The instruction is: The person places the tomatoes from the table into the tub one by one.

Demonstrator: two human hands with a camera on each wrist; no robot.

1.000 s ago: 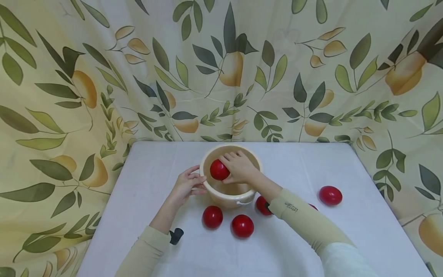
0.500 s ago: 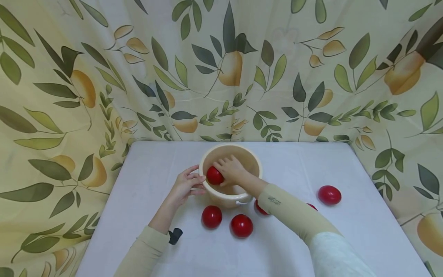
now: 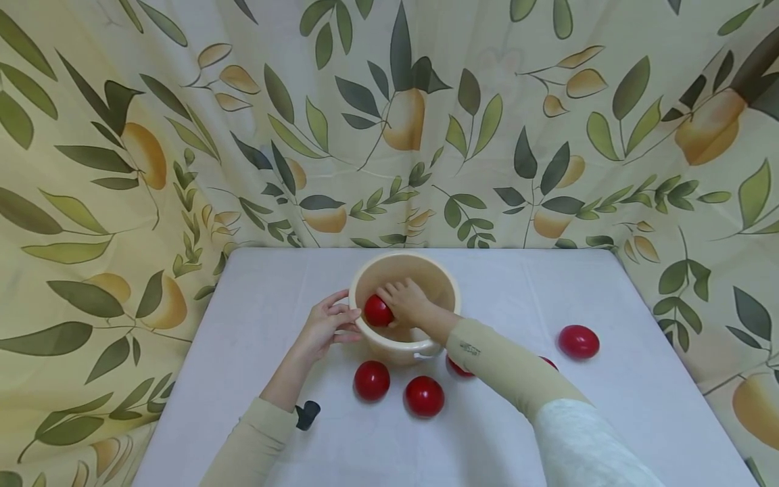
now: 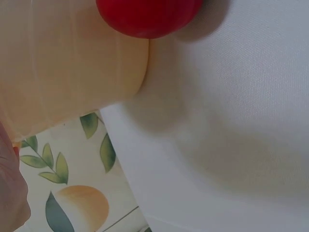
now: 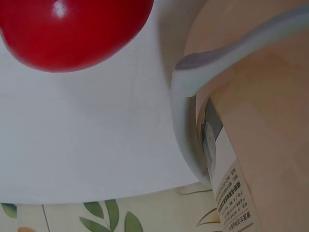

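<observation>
A cream bucket (image 3: 448,277) stands upright on the table. My left hand (image 3: 322,328) holds its left side, fingers against the outer wall and fingertips right at the rim. My right hand (image 3: 406,304) reaches down into the bucket and grips a shiny red tomato (image 3: 376,311) near the left inner wall. Both the hand and this tomato are hidden in the right wrist view, where the bucket's white handle (image 5: 231,50) and printed label (image 5: 231,193) show. At the left wrist view's edge, part of my left hand (image 4: 12,193) appears beside the bucket.
Two tomatoes, one on the left (image 3: 372,381) and one on the right (image 3: 425,396), lie before the bucket. Another tomato (image 3: 459,365) is partly covered by my right sleeve. Farther right is an oval red one (image 3: 579,341). A patterned curtain (image 3: 475,169) surrounds the white-covered table (image 3: 517,284).
My right hand has moved lower into the bucket with the tomato, slightly left. My left hand keeps its place at the bucket's side.
</observation>
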